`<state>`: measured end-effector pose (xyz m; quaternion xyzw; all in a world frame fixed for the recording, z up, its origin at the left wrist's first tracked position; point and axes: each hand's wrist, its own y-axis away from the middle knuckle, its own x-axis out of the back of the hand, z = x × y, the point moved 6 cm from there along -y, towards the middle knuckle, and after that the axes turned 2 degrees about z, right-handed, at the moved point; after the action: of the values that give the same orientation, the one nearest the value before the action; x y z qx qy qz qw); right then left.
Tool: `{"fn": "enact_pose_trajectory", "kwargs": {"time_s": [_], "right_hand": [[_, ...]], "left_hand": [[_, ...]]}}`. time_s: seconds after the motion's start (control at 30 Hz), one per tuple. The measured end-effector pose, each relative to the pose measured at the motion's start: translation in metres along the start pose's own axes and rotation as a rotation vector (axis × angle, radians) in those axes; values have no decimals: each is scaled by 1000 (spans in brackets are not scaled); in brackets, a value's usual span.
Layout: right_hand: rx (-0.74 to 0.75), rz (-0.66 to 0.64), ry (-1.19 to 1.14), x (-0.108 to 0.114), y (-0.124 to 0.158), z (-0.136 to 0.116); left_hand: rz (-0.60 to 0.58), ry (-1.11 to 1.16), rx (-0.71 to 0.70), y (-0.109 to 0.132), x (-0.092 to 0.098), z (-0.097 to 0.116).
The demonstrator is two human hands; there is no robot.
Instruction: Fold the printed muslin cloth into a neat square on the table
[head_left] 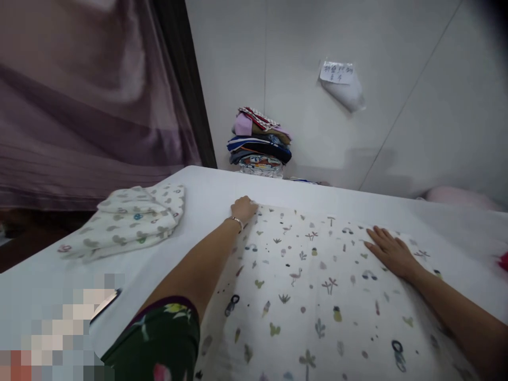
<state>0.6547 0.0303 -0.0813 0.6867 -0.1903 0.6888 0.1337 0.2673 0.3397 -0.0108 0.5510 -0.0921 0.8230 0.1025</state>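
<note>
Nearest the lens, a dark floral sleeve [162, 333] was seen at the near left corner of the printed cloth [309, 301], which was spread flat across the white tabletop [206, 182]. The left hand [244, 208], a bracelet [237, 220] at its wrist, was curled over the cloth's far left corner. Whether the hem was pinched or only pressed could not be told. The right hand [391, 251] was laid flat and wide, palm down, on the cloth toward its far right side, with nothing held.

Left of the cloth and apart from it, a folded spotted cloth [127, 222] was lying on the tabletop. Beyond the cloth's far edge, a stack of folded clothes [260, 140] was set against the wall. A paper note [337, 73] was stuck up to the right of that stack.

The step in hand was judged to be spreading and smoothing — the fabric was being held down at two points. For a clean fold, the far edge would need to be gripped at both corners, so the flat right hand would first have to be brought to the far right corner.
</note>
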Motion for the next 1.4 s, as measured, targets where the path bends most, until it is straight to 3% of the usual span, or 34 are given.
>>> {"fn": "enact_pose_trajectory", "kwargs": {"time_s": [0.23,0.37,0.43,0.5,0.6,0.7,0.8,0.93,1.03,1.13,1.27,1.4], "right_hand": [[32,-1,7,4,-1,-4],[21,-17,6,6,-4,-3],[0,-37,13,10,-5,-9],[15,-18,30,18,-6,-27],[143,31,26,29,-12,-71],[189,-31,-16,25,-24,-101],[157,-82,-44,18,-36,-107],[116,-117,-43,22,-38,-107],[103,-92,-41,37,-12,-117],[265,-36,-81,51,46,-136],[416,-45,-95,47,133,-143],[358,-72,-90,35,166,-137]], "left_hand": [[107,45,48,-13,-7,-10],[137,59,34,-9,0,-9],[174,23,-48,-1,6,-3],[193,-71,-217,10,7,7],[113,-214,-432,28,-9,16],[-39,-256,-419,34,-28,10],[-105,-251,-375,32,-35,4],[-146,-222,-351,29,-28,9],[-162,-180,-333,42,-13,11],[-119,-172,-446,80,4,4],[-78,-227,-575,151,8,-37],[-85,-237,-534,185,3,-70]]}}
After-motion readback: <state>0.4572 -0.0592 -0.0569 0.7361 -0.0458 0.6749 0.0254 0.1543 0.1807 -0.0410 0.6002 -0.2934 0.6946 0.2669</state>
